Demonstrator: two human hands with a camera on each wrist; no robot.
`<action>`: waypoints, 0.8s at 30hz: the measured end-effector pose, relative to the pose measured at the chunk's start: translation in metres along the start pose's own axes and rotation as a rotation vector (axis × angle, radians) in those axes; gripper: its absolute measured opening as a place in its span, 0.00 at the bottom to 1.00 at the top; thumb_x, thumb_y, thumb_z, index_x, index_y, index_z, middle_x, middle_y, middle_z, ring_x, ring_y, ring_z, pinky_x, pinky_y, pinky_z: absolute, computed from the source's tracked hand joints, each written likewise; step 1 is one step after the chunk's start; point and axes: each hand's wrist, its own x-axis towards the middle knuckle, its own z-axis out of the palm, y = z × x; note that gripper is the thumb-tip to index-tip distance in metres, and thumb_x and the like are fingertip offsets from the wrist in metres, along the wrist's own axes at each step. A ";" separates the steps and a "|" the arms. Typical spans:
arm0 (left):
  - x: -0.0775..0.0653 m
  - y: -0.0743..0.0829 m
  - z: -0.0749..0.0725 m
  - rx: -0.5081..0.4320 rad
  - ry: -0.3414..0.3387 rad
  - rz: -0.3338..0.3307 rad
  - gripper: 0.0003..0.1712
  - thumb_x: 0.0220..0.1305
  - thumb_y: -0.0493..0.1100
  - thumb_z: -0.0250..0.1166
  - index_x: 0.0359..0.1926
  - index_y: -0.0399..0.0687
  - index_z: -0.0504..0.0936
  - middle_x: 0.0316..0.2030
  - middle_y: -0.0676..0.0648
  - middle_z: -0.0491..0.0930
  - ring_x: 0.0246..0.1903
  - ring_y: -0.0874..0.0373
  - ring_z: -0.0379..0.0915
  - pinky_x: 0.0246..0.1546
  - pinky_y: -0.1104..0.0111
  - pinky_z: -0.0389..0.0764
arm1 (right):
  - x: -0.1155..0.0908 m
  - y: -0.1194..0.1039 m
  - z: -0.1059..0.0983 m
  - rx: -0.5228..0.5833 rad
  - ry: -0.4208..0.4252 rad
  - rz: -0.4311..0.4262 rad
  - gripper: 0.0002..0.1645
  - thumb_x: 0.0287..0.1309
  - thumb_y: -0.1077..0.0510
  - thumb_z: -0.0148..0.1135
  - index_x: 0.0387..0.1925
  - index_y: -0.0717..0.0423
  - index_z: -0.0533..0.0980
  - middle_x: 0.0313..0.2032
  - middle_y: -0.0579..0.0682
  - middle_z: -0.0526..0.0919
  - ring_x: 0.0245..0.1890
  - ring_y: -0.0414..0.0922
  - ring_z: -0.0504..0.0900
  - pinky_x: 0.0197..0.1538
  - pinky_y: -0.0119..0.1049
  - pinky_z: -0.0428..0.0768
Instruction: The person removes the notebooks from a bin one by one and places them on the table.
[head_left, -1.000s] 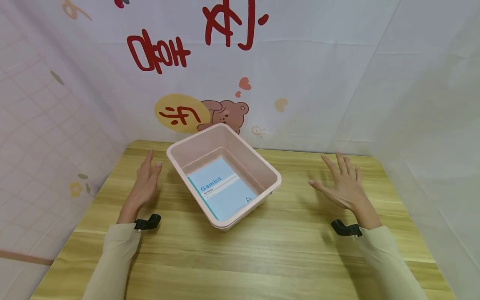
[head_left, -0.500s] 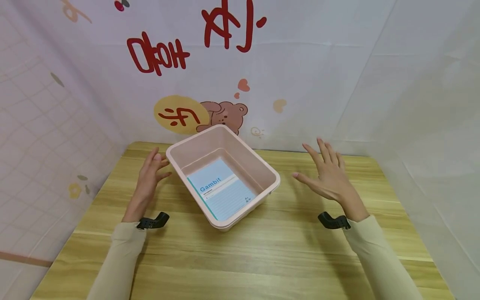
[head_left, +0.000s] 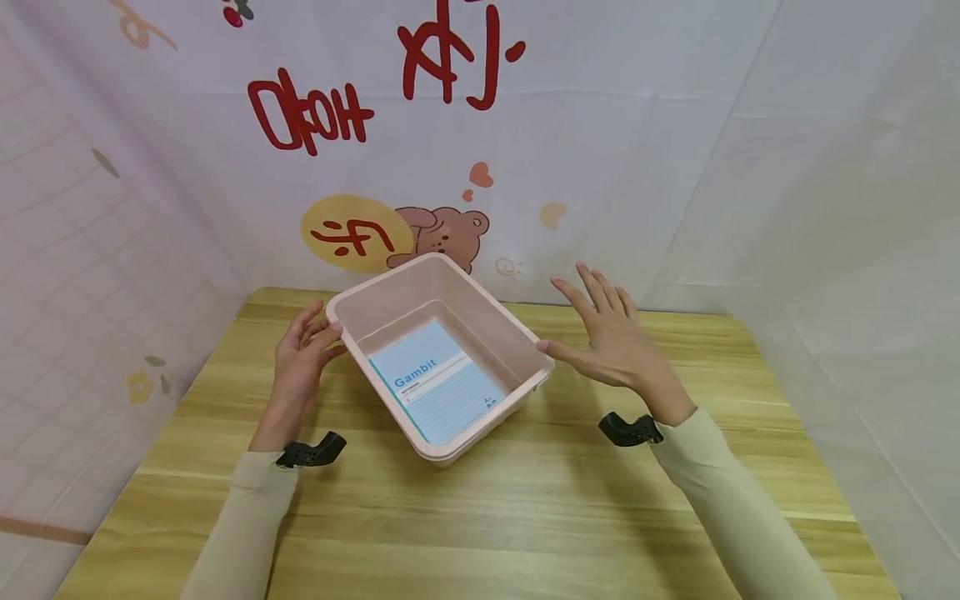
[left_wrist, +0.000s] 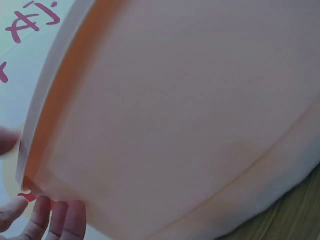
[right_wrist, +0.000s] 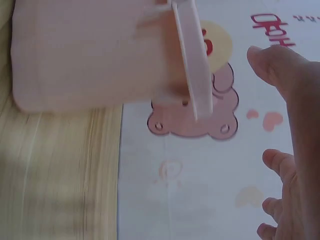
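A pale pink plastic basin (head_left: 480,304) stands on the wooden table, turned at an angle. Inside it lies a blue notebook (head_left: 442,383) with "Gambit" on its cover and a green spine strip. My left hand (head_left: 303,354) is at the basin's left corner, thumb by the rim and fingers loosely bent beside the outer wall. The left wrist view has these fingers (left_wrist: 42,220) close under the rim's corner. On the other side, my right hand (head_left: 611,337) is spread, its thumb tip overlapping the rim in the head view; the right wrist view shows a gap between thumb (right_wrist: 270,62) and basin.
The wooden table (head_left: 480,525) reaches back to a white printed wall sheet (head_left: 600,150) close behind the basin. Similar sheets hang at left and right. Each wrist wears a black camera mount (head_left: 315,450).
Both hands have moved inward to the basin: the left thumb has come to the rim, and the right hand has travelled left from well apart. Basin and notebook keep their place on the table.
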 end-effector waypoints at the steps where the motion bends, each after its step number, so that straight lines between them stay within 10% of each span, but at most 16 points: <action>1: -0.001 0.000 0.001 -0.011 0.005 -0.002 0.37 0.70 0.40 0.68 0.75 0.47 0.64 0.53 0.51 0.72 0.47 0.63 0.76 0.46 0.75 0.87 | 0.002 -0.003 0.001 0.000 -0.005 -0.009 0.56 0.60 0.21 0.56 0.81 0.27 0.44 0.83 0.45 0.32 0.83 0.54 0.35 0.80 0.65 0.39; 13: -0.006 0.001 0.003 -0.260 -0.050 -0.039 0.33 0.69 0.31 0.65 0.71 0.41 0.66 0.46 0.50 0.78 0.41 0.63 0.80 0.42 0.75 0.87 | 0.025 -0.038 0.003 0.003 -0.041 -0.102 0.56 0.59 0.22 0.58 0.81 0.23 0.43 0.83 0.43 0.33 0.83 0.54 0.38 0.80 0.66 0.41; 24: -0.007 0.002 0.008 -0.279 -0.018 -0.010 0.33 0.68 0.30 0.65 0.71 0.38 0.65 0.47 0.47 0.77 0.40 0.61 0.82 0.39 0.75 0.87 | 0.050 -0.067 0.009 0.031 -0.097 -0.171 0.55 0.59 0.24 0.60 0.81 0.32 0.51 0.83 0.47 0.43 0.83 0.54 0.42 0.80 0.65 0.47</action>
